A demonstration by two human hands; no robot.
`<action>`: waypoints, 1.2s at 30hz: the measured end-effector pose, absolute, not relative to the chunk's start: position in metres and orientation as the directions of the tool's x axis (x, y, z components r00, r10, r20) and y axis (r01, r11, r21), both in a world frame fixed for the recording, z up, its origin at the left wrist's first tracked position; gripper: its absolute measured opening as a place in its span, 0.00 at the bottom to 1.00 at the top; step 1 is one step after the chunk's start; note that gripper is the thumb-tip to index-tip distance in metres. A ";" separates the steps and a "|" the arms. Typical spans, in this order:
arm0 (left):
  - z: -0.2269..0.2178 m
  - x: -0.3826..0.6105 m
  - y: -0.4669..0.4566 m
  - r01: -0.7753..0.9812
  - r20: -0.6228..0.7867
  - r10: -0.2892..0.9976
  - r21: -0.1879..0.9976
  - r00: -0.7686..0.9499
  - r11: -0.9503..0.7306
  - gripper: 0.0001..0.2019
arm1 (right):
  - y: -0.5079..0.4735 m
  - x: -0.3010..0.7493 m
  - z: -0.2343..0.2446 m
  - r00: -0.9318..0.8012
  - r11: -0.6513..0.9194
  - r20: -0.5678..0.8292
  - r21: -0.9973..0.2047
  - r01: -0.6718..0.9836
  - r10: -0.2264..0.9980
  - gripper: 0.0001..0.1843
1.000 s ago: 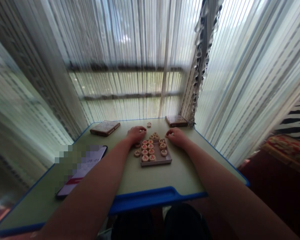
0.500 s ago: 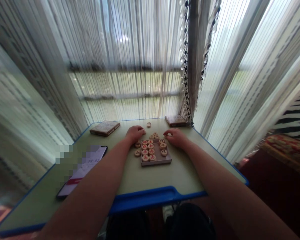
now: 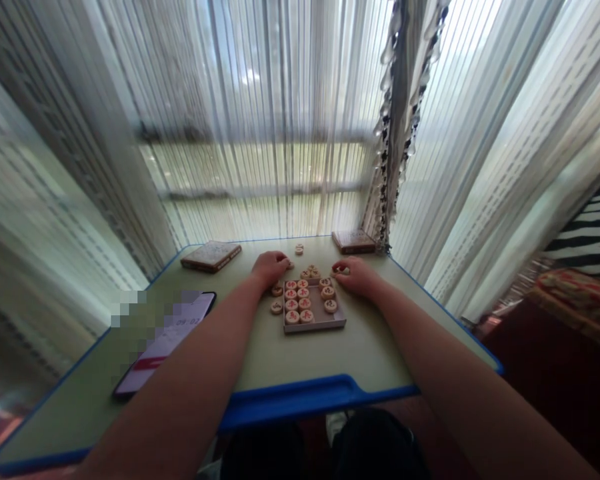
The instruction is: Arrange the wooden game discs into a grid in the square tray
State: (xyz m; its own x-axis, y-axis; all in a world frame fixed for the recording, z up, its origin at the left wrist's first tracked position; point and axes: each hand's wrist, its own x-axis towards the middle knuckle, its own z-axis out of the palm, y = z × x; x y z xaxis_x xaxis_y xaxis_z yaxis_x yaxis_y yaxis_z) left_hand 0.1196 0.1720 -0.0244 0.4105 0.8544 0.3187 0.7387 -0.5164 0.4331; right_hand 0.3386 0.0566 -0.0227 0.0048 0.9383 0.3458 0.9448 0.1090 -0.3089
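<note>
On a green table (image 3: 360, 360), flanking a shallow box (image 3: 315, 327) of round pieces (image 3: 304, 304): left hand (image 3: 271, 269) curled at a loose piece (image 3: 291, 265), right hand (image 3: 356, 275) with bent fingers; grips indeterminable.

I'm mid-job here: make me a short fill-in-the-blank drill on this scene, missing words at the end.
The phone lies on the person's ____ side of the tray.
The pieces in the tray's left half bear ____ characters.
Of the tray's two right corners, the right hand is closer to the ____ one.
Missing words: left; red; far.
</note>
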 end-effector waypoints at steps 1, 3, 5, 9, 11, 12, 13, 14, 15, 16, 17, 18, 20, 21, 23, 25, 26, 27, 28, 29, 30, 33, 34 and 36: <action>-0.024 0.119 0.172 0.740 0.317 0.856 0.434 0.408 -0.514 0.14 | 0.057 0.339 -0.023 0.009 0.107 0.349 -0.311 0.945 0.937 0.13; -0.023 0.119 0.171 0.740 0.320 0.859 0.441 0.400 -0.509 0.14 | 0.057 0.340 -0.024 0.017 0.104 0.357 -0.316 0.943 0.934 0.13; -0.021 0.120 0.170 0.708 0.359 0.841 0.458 0.405 -0.537 0.13 | 0.057 0.341 -0.025 0.027 0.105 0.367 -0.333 0.937 0.930 0.14; -0.017 0.128 0.166 0.524 0.510 0.724 0.500 0.464 -0.689 0.22 | 0.059 0.337 -0.029 -0.019 0.174 0.408 -0.346 0.922 0.913 0.18; -0.017 0.133 0.165 0.485 0.513 0.699 0.503 0.498 -0.715 0.24 | 0.062 0.334 -0.032 -0.088 0.237 0.412 -0.325 0.915 0.907 0.21; -0.018 0.135 0.164 0.508 0.491 0.710 0.496 0.504 -0.704 0.24 | 0.063 0.332 -0.034 -0.120 0.261 0.402 -0.318 0.911 0.908 0.23; -0.019 0.135 0.164 0.558 0.462 0.735 0.479 0.496 -0.678 0.23 | 0.064 0.331 -0.035 -0.142 0.276 0.387 -0.317 0.908 0.911 0.25; -0.020 0.135 0.165 0.624 0.439 0.766 0.449 0.469 -0.639 0.22 | 0.066 0.330 -0.036 -0.147 0.277 0.373 -0.323 0.905 0.916 0.26; -0.021 0.133 0.165 0.691 0.428 0.795 0.411 0.429 -0.594 0.20 | 0.066 0.330 -0.036 -0.140 0.269 0.363 -0.333 0.904 0.921 0.25; -0.021 0.130 0.166 0.751 0.427 0.819 0.372 0.383 -0.545 0.18 | 0.066 0.330 -0.036 -0.125 0.257 0.362 -0.345 0.903 0.924 0.24; -0.021 0.127 0.167 0.795 0.437 0.834 0.343 0.337 -0.501 0.17 | 0.066 0.330 -0.035 -0.105 0.245 0.369 -0.356 0.902 0.923 0.23; -0.021 0.123 0.168 0.821 0.447 0.844 0.332 0.297 -0.465 0.16 | 0.066 0.330 -0.034 -0.085 0.236 0.385 -0.365 0.901 0.919 0.21; -0.018 0.117 0.168 0.838 0.439 0.870 0.367 0.226 -0.403 0.16 | 0.064 0.330 -0.031 -0.064 0.240 0.426 -0.374 0.896 0.902 0.16; -0.017 0.115 0.168 0.839 0.424 0.883 0.390 0.202 -0.379 0.17 | 0.063 0.330 -0.030 -0.065 0.253 0.448 -0.374 0.892 0.892 0.13; -0.015 0.113 0.168 0.838 0.400 0.899 0.419 0.176 -0.351 0.17 | 0.062 0.330 -0.028 -0.077 0.285 0.483 -0.374 0.883 0.872 0.09; -0.013 0.114 0.167 0.838 0.398 0.901 0.421 0.171 -0.346 0.16 | 0.062 0.331 -0.027 -0.094 0.311 0.493 -0.381 0.871 0.865 0.07; -0.013 0.114 0.166 0.837 0.403 0.899 0.422 0.171 -0.349 0.15 | 0.062 0.331 -0.027 -0.101 0.320 0.491 -0.388 0.864 0.866 0.07; -0.013 0.115 0.166 0.834 0.411 0.895 0.423 0.171 -0.354 0.15 | 0.062 0.332 -0.027 -0.106 0.325 0.484 -0.395 0.859 0.869 0.07; -0.013 0.116 0.166 0.831 0.418 0.892 0.426 0.171 -0.359 0.16 | 0.062 0.332 -0.027 -0.111 0.328 0.475 -0.402 0.855 0.873 0.07; -0.013 0.116 0.166 0.827 0.425 0.889 0.429 0.171 -0.364 0.16 | 0.061 0.332 -0.027 -0.114 0.329 0.466 -0.410 0.851 0.877 0.07; -0.014 0.115 0.167 0.824 0.430 0.887 0.432 0.169 -0.367 0.16 | 0.061 0.331 -0.026 -0.118 0.330 0.457 -0.418 0.847 0.881 0.08; -0.014 0.114 0.168 0.814 0.433 0.888 0.452 0.158 -0.365 0.16 | 0.058 0.329 -0.025 -0.135 0.333 0.423 -0.440 0.834 0.896 0.12; -0.015 0.114 0.168 0.809 0.431 0.889 0.460 0.155 -0.365 0.16 | 0.057 0.328 -0.024 -0.142 0.332 0.408 -0.445 0.832 0.902 0.13; -0.015 0.114 0.169 0.801 0.430 0.890 0.475 0.149 -0.364 0.16 | 0.056 0.328 -0.023 -0.151 0.324 0.380 -0.446 0.834 0.913 0.14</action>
State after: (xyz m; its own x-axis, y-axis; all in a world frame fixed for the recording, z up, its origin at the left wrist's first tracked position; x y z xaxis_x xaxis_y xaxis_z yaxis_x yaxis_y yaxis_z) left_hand 0.1135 0.1691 -0.0152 0.1492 0.8903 0.4303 0.8011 -0.3640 0.4751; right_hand 0.3276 0.0561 -0.0231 -0.1505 0.9125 0.3803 0.8343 0.3236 -0.4464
